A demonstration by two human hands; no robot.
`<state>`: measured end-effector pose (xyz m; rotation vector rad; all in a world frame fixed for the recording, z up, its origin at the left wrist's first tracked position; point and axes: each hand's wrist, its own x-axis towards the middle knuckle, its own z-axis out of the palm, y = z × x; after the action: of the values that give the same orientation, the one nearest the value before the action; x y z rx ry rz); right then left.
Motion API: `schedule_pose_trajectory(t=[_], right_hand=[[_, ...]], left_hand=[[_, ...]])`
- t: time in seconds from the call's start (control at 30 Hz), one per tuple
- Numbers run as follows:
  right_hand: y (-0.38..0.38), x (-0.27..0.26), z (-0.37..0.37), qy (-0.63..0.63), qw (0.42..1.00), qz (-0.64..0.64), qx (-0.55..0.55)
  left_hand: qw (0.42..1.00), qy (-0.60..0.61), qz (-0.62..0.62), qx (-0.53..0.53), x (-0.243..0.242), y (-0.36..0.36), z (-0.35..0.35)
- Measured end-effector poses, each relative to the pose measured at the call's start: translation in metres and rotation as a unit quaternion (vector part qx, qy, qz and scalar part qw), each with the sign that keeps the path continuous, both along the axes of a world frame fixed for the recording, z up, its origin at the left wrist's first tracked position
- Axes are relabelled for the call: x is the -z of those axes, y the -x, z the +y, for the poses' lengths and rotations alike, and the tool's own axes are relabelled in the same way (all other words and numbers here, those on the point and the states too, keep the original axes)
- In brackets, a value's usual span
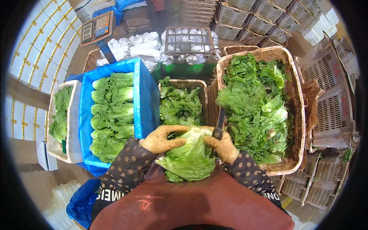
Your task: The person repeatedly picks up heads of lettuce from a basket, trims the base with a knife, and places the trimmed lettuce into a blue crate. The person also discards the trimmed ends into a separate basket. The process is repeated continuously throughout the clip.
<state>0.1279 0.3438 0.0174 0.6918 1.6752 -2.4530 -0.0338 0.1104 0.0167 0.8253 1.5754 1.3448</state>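
Observation:
A head of leafy lettuce is held in front of my apron, its pale base pointing away from me. My gloved left hand grips its left side. My gloved right hand is on its right side and also holds a knife by its dark handle, the blade pointing away. Beyond the hands, a crate contains loose green leaves. To the left, rows of lettuce heads lie in a box lined with blue plastic. On the right, trimmed leaves heap up in a large dirty crate.
A foam box with greens stands far left. Behind the boxes are a scale display, white wrapped bundles and a metal rack. Plastic crates are stacked at the back and right. White boxes line the left.

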Motion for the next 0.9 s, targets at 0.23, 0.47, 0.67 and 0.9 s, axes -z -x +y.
schedule_pose_trajectory(t=[0.23, 0.47, 0.67, 0.9], right_hand=[[0.022, 0.013, 0.047, -0.386, 0.892, 0.234, -0.021], [0.008, 0.075, -0.002, 0.258, 0.960, 0.011, -0.106], [0.018, 0.040, 0.007, 0.061, 0.981, -0.161, -0.088], [0.036, 0.028, 0.055, -0.476, 0.869, 0.118, -0.060]], left_hand=[[0.985, -0.049, 0.117, 0.113, -0.018, -0.003, 0.022], [0.681, 0.045, 0.683, 0.260, -0.044, 0.036, 0.045], [0.839, 0.184, 0.511, 0.024, -0.033, 0.021, 0.041], [0.994, 0.036, -0.091, -0.039, 0.040, -0.037, 0.026]])
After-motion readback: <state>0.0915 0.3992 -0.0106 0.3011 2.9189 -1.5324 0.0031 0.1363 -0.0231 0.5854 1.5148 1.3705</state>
